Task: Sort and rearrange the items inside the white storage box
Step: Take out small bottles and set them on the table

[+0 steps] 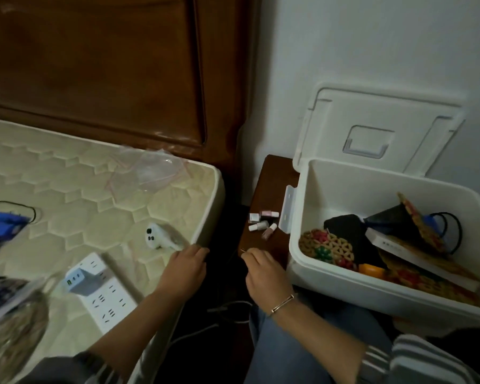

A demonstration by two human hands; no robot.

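Observation:
The white storage box (311, 246) stands at the right with its lid (377, 128) open against the wall. Inside lie round woven mats (326, 246), a black pouch (344, 225), a white flat carton (383, 242), an orange thing (370, 270) and a blue item with a black cord (452, 231). My right hand (263, 273), with a bracelet on the wrist, is left of the box, fingers curled, pinching a thin stick-like thing (243, 250). My left hand (186, 267) is at the mattress corner, fingers bent down over the edge; whether it holds anything is hidden.
Small nail polish bottles (262, 223) lie on the brown bedside stand (263, 189). On the mattress (81, 189) are a white controller (157, 236), a white power strip (103, 292), clear zip bags (150, 170) and a blue item (0, 223). Cables (233, 311) lie on the dark floor.

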